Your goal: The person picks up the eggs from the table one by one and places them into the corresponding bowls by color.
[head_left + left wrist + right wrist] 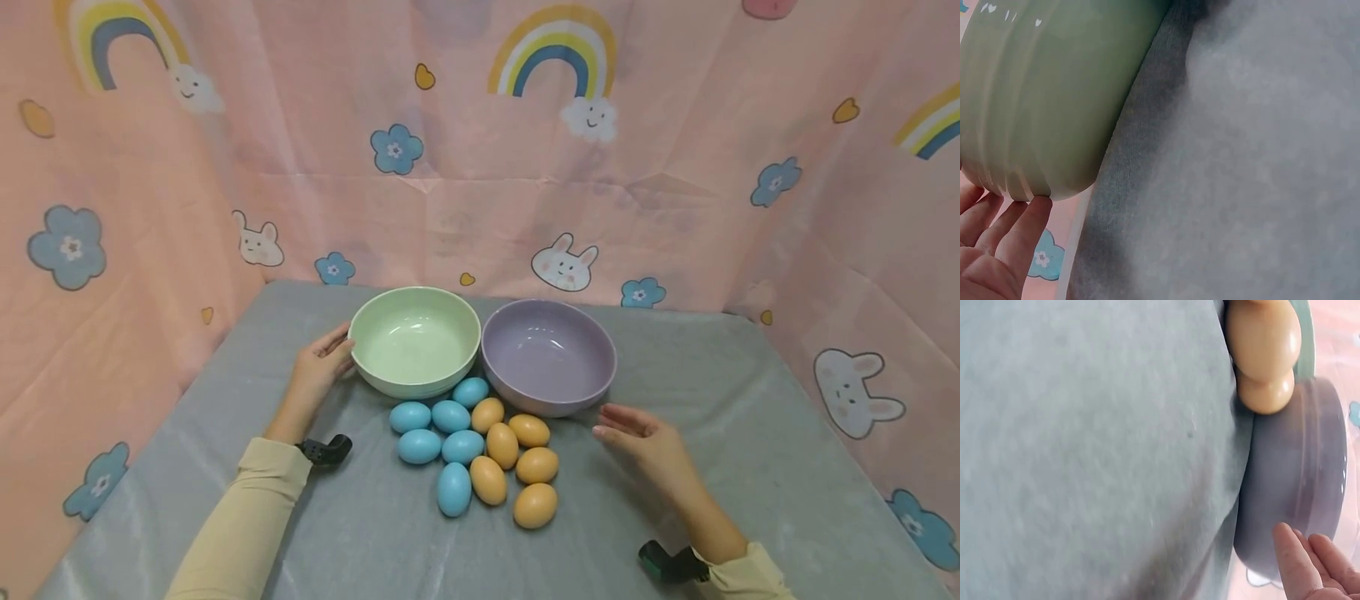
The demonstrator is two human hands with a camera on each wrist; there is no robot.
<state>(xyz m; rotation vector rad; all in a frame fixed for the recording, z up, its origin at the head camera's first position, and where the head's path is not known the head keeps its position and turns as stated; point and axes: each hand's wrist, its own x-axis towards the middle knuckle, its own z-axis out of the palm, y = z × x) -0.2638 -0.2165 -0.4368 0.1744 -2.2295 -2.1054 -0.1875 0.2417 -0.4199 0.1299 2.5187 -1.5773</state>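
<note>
My left hand (324, 368) is at the left side of a light green bowl (415, 340); in the left wrist view its extended fingertips touch the bowl's outer wall (1054, 100). A purple bowl (551, 354) stands right beside the green one. My right hand (651, 450) is by the purple bowl's lower right side, fingers extended and holding nothing. Whether those fingers touch the bowl cannot be told. In front of the bowls lie several blue eggs (419, 447) on the left and several orange eggs (537, 465) on the right. The bowls' visible insides hold nothing.
A grey cloth (360, 533) covers the table. Pink printed fabric (480, 217) with rainbows, rabbits and flowers hangs behind it and along both sides. Black devices (327, 451) are worn at both wrists.
</note>
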